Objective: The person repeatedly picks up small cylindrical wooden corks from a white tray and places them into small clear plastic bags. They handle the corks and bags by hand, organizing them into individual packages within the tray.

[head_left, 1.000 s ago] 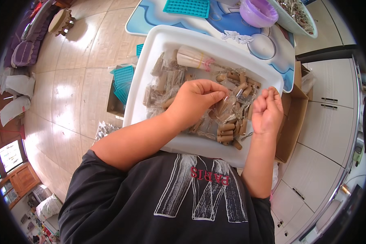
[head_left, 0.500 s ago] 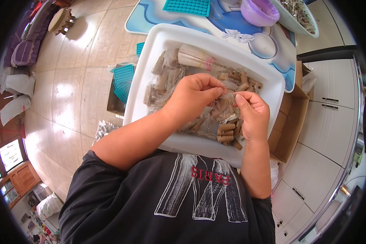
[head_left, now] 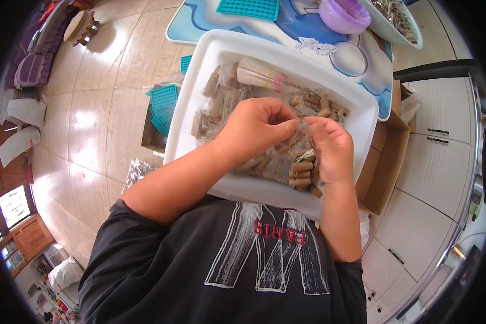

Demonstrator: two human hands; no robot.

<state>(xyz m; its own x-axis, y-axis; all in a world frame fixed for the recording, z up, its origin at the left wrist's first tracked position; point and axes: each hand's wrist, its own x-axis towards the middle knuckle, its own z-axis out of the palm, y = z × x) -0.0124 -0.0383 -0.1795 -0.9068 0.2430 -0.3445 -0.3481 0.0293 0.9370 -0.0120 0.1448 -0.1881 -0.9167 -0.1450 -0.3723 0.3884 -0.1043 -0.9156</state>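
My left hand (head_left: 256, 127) and my right hand (head_left: 333, 148) are close together over a white plastic tub (head_left: 177, 116), each in a pinch. Between their fingertips is the top of a thin clear plastic bag (head_left: 292, 143); its contents are hard to make out. Below and around lie several short brown cylinders (head_left: 301, 175), loose near my right wrist. More brown pieces in clear wrapping (head_left: 215, 105) fill the tub's left side. A pale bundle (head_left: 254, 72) tied with a pink band rests along the far wall. My left hand hides the tub's middle.
Beyond the tub stands a blue patterned table (head_left: 308, 29) with a teal tray (head_left: 248, 8), a purple bowl (head_left: 344, 15) and a white bin (head_left: 397, 33). A cardboard box (head_left: 382, 162) is at right, teal trays (head_left: 163, 98) in a box at left.
My fingertips have come closer together. The right hand has shifted slightly up and left, and its fingers have moved nearer the left hand's.
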